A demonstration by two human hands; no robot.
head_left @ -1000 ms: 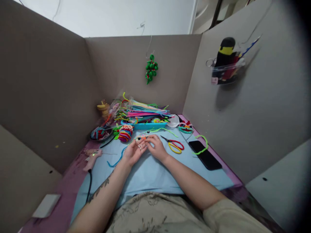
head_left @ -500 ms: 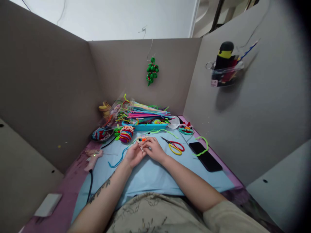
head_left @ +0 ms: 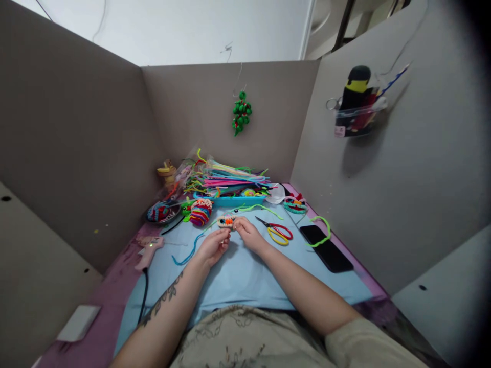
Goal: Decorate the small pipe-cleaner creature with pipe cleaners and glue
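My left hand [head_left: 215,246] is curled palm up above the blue cloth [head_left: 245,276], its fingers pressed together; what they hold is too small to make out. Close beside it, my right hand [head_left: 250,235] has its fingertips pinched, and anything between them is hidden. Just beyond the fingertips lies a small cream piece [head_left: 221,222] with orange and dark details, made of fuzzy stems. My right fingers overlap its right end; whether they touch it I cannot tell. Blue pipe cleaners [head_left: 187,258] lie left of my left hand. Scissors [head_left: 276,231] with red and yellow handles rest right of my right hand.
A blue tray [head_left: 238,201] heaped with pipe cleaners stands at the back, beside a striped fuzzy piece [head_left: 200,212] and a metal bowl [head_left: 174,214]. A pink glue gun [head_left: 150,252] is left, a phone [head_left: 326,249] right. Grey panels [head_left: 226,82] enclose three sides.
My hands have drawn slightly apart. My left fingers have curled in from an opened palm holding small pale bits, and more of the cream piece shows.
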